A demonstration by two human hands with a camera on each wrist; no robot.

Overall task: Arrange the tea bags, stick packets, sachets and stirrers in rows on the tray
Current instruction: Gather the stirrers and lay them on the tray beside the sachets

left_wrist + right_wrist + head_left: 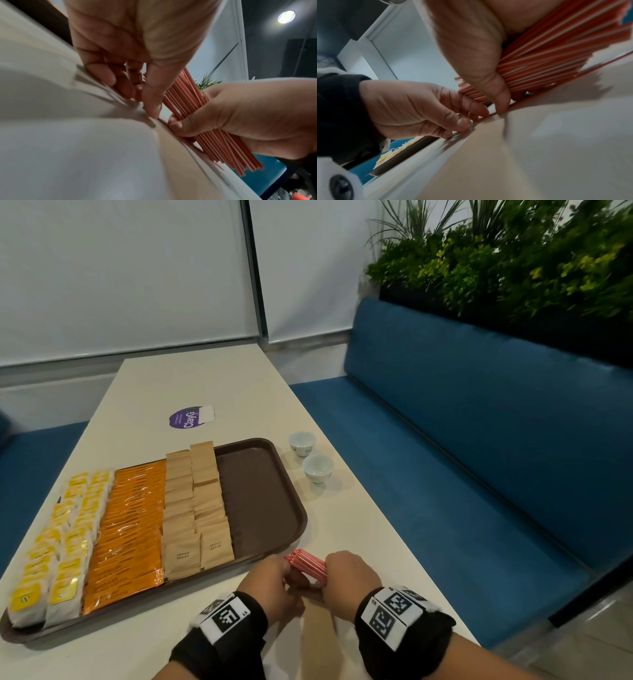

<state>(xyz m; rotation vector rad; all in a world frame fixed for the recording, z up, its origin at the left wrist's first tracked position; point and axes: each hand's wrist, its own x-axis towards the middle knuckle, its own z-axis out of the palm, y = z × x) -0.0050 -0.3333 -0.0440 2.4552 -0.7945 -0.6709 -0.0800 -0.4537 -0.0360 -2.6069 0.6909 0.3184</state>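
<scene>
Beside tray (294, 508), stirrers (308, 567) in right hand (349, 580)

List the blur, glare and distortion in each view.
Head view: sharp, wide-angle bending at the edges, glare on the orange stick packets. Left wrist view: table smeared, ceiling lamp flares. Right wrist view: table streaked, stirrers soft.

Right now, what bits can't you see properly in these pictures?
- Head view: the red stirrers are mostly covered by the left hand and right hand; their number is unclear.
- Left wrist view: the table is blurred.
- Head view: the tray corner is cut off at the left edge.
</scene>
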